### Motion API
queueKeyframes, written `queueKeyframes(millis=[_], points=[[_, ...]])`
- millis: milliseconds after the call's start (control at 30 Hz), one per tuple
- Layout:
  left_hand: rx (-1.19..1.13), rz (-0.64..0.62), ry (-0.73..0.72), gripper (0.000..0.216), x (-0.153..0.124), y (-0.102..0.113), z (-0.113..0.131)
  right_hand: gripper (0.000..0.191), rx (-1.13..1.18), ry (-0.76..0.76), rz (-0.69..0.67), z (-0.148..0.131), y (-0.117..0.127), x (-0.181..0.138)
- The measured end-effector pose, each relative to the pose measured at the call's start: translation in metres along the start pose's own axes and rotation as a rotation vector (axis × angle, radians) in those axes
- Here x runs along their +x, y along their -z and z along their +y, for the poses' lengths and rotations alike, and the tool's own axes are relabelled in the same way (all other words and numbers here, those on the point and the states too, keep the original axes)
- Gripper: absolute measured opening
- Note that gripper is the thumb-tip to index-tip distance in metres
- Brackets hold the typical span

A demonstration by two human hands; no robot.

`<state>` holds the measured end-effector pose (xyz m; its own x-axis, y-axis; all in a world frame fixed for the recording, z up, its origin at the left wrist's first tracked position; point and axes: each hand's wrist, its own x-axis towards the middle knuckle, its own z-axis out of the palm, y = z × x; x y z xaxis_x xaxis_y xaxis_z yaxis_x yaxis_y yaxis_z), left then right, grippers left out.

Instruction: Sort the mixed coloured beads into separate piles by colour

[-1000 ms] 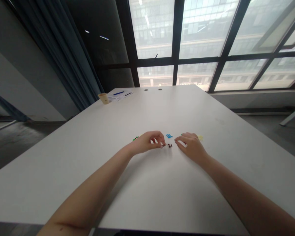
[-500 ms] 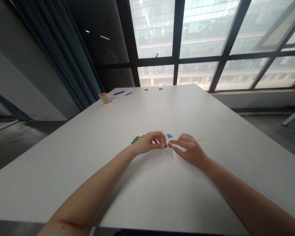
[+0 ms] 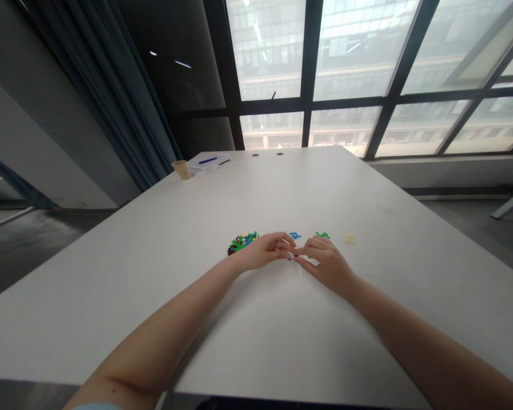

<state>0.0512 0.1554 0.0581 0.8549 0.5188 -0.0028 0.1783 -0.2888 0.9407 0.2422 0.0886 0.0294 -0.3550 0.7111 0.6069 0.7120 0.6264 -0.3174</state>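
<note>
Left hand (image 3: 265, 251) and right hand (image 3: 327, 265) are held fingertip to fingertip beside coloured pieces (image 3: 242, 243); any pinched item cannot be made out

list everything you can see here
table: 1, white, filling the lower view
heap of small plastic pieces: 1, mostly green, blue and dark, on the table beside the left hand
blue pieces: small cluster, blue, just beyond the hands
green pieces: small cluster, green, beyond the right hand
yellow pieces: small cluster, pale yellow, right of the green
cup: 1, tan, far table end
papers: a few, white, beside the cup
blue pen: 1, blue, on the papers
curtain: 1, dark blue, far left
window: 1 wall, dark frames, ahead
left hand: 1, bare, on the table, close to the right hand
right hand: 1, bare, on the table, close to the left hand
</note>
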Motion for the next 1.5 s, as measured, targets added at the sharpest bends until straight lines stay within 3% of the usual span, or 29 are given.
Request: queueKeyframes(millis=[100,200,300,433,600,767,967,1267,1500], points=[[0.449,0.084,0.206,0.027,-0.007,0.021,0.008,0.010,-0.021,-0.138,-0.067,0.014,-0.004,-0.002],[0.931,0.168,0.581,0.030,-0.018,0.049,0.013,0.008,-0.056,-0.280,-0.153,0.026,-0.009,-0.004],[1.031,0.089,0.818,0.038,-0.029,0.071,0.014,0.008,-0.057,-0.342,-0.184,0.031,-0.012,-0.005],[0.856,0.056,0.930,0.041,-0.037,0.073,0.014,0.009,-0.059,-0.348,-0.189,0.034,-0.015,-0.007],[0.760,0.055,0.928,0.022,-0.035,0.052,0.013,0.011,-0.052,-0.362,-0.192,0.036,-0.014,-0.008],[0.947,0.165,0.785,0.018,-0.033,0.036,0.007,0.014,-0.034,-0.373,-0.177,0.035,-0.012,-0.008],[1.043,0.195,0.810,0.007,-0.033,0.025,0.011,0.015,-0.040,-0.365,-0.158,0.036,-0.013,-0.008],[1.061,0.148,0.767,0.015,-0.038,0.014,0.026,0.016,-0.041,-0.340,-0.149,0.037,-0.010,-0.009],[1.025,0.268,0.662,0.018,-0.053,0.008,0.013,0.015,-0.142,-0.315,-0.204,0.029,0.003,-0.003]])
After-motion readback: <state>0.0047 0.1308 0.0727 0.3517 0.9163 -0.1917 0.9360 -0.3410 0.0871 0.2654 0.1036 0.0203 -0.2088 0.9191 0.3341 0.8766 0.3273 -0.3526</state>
